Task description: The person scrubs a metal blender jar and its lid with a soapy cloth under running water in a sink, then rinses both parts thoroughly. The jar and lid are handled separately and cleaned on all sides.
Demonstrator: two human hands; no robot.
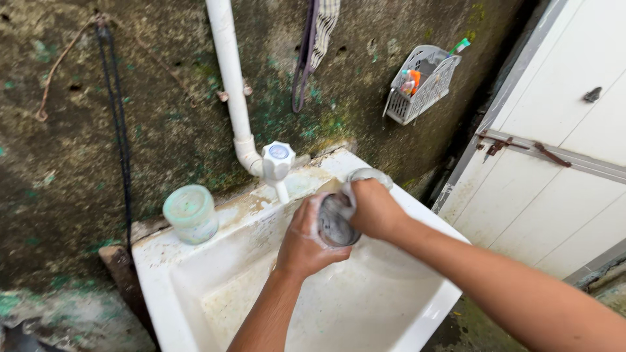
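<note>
Both hands are over the white sink (195, 274), just below the tap. The left hand (303, 241) is curled around a small round grey cup-like thing (334, 225), fingers wrapped on its side, holding it with the open end facing up toward the camera. The right hand (373, 210) is closed over the cup's far rim, fingers pressed together on what looks like a wet cloth or scrubber, hard to tell which. The white plastic tap (278, 163) sits just above the left hand. A pale green lidded tub (190, 213) stands on the sink's edge, well off to the left of the left hand. A grey wall basket (420, 85) hangs up above the right hand.
</note>
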